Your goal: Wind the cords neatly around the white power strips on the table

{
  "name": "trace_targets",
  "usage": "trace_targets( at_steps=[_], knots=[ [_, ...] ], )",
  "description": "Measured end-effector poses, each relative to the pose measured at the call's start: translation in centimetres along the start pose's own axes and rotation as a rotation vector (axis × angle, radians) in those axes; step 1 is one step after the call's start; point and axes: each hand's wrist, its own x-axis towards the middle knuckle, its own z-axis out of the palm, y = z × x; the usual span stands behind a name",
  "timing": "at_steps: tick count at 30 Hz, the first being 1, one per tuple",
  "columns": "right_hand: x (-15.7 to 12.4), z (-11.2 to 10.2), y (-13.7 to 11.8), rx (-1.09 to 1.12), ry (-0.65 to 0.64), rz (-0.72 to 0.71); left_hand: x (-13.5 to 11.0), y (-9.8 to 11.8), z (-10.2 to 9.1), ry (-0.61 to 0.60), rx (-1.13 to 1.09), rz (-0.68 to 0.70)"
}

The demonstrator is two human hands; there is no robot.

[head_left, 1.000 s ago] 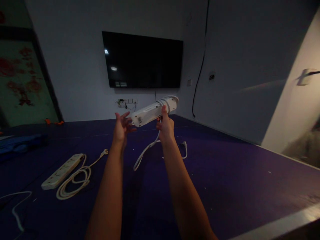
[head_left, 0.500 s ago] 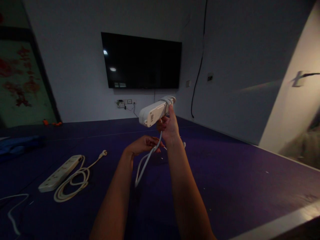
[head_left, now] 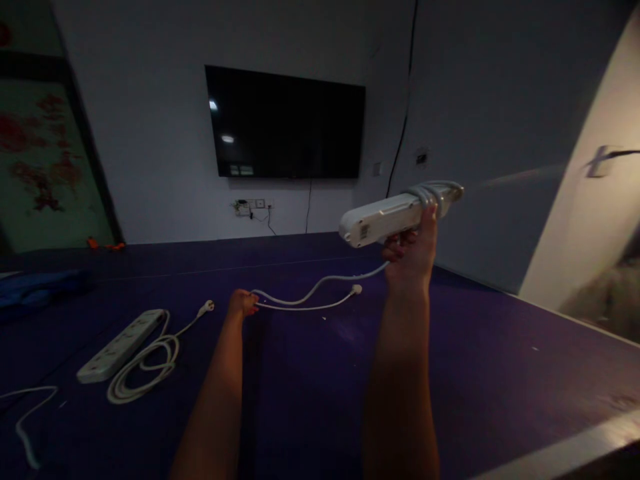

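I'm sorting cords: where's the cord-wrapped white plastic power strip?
Head view, right of centre: the wrapped power strip is in the right hand, below-right of the black television.

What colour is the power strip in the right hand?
The power strip in the right hand is white, showing best in the head view.

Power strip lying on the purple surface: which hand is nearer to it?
Left. The left hand is to the right of the lying strip, gripping the white cord; the right hand is farther right, holding the raised strip.
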Motion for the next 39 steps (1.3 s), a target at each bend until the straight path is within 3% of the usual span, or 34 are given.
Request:
trace_targets(
  at_steps=[5,10,14,16,20,23,28,33,36,39],
  knots=[
    [0.0,-0.9,-0.7,-0.028,0.097,-0.065,-0.7,-0.1,-2.2,-0.041,0.15,0.031],
    [-0.2,0.3,0.7,-0.157,0.155,-0.024,-1.9,3.6,-4.4,0.067,0.118,0.27],
    [-0.8,2.3,3.1,-0.274,0.058,-0.01,-4.8,7.3,-5.5,0.201,-0.003,0.474],
    [-1.4,3.4,4.3,-0.338,-0.029,-0.026,-6.9,8.9,-5.7,0.288,-0.207,0.676],
    [-3.0,5.5,5.9,-0.431,-0.249,-0.046,-10.3,10.7,-6.0,0.298,-0.394,0.836],
    [-4.4,6.8,6.2,-0.407,-0.4,-0.066,-11.1,10.9,-6.2,0.188,-0.412,0.785],
    [-5.7,7.9,5.9,-0.286,-0.591,-0.069,-10.1,9.6,-5.9,-0.245,-0.498,0.69],
    [-6.1,8.0,5.9,-0.193,-0.689,-0.069,-8.8,8.5,-4.8,-0.622,-0.629,0.568],
    [-6.0,8.0,6.2,-0.148,-0.733,-0.047,-8.6,8.5,-4.4,-0.679,-0.668,0.604],
    [-5.6,7.9,6.4,-0.196,-0.741,-0.022,-8.6,8.8,-4.4,-0.577,-0.683,0.626]
  ],
)
